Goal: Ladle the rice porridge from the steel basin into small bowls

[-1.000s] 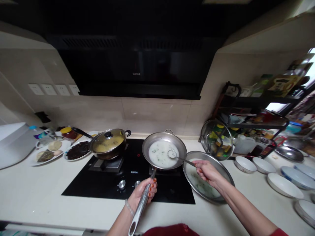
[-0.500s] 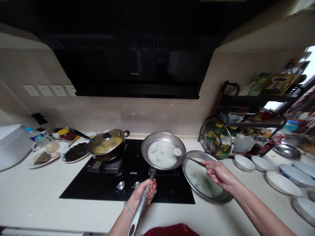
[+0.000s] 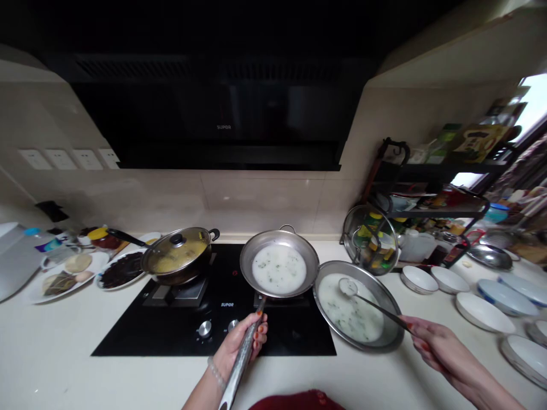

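Observation:
My left hand is wrapped around the long metal handle of a wok over the right burner. White liquid with green bits fills the wok's bottom. In my right hand is the dark handle of a ladle. The ladle's bowl is over a wide metal basin of similar white, green-flecked liquid, at or just above its surface; I cannot tell which. The basin stands on the counter at the stove's right, close against the wok's side.
On the left burner sits a lidded pan. Further left are a plate of dark food and a white plate with an egg. A glass lid leans by the black rack. Several bowls line the right counter.
The ladle has moved right, from the wok to over the basin, as my right hand drew back to the right. My left hand keeps its hold on the wok handle.

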Demonstrator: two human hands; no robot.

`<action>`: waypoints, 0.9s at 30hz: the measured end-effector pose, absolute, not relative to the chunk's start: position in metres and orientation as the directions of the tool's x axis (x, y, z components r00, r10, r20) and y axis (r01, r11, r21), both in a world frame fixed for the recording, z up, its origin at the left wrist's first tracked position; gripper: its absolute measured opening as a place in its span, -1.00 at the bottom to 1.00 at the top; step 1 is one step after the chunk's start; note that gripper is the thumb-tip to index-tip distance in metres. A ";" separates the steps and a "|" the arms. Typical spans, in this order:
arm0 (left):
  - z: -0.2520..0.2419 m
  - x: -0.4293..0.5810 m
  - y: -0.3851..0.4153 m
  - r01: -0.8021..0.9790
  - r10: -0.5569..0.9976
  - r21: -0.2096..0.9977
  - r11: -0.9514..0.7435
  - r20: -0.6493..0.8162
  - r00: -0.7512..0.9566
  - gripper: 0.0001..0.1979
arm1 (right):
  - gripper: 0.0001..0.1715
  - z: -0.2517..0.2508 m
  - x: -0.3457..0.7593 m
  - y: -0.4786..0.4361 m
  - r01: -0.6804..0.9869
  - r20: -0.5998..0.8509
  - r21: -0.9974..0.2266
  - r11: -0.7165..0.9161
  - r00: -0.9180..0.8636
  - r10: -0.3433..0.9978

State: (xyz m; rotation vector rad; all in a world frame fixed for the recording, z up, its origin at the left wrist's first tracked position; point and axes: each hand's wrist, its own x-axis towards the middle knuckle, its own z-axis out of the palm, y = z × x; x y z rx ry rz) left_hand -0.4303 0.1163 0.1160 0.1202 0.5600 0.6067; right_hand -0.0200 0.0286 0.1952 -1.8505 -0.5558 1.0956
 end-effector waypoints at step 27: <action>0.121 -0.405 0.110 -0.258 0.728 0.697 0.669 -0.547 0.412 -0.75 | -0.46 0.115 -0.031 0.003 0.933 0.099 -0.156 -0.324 0.341 0.935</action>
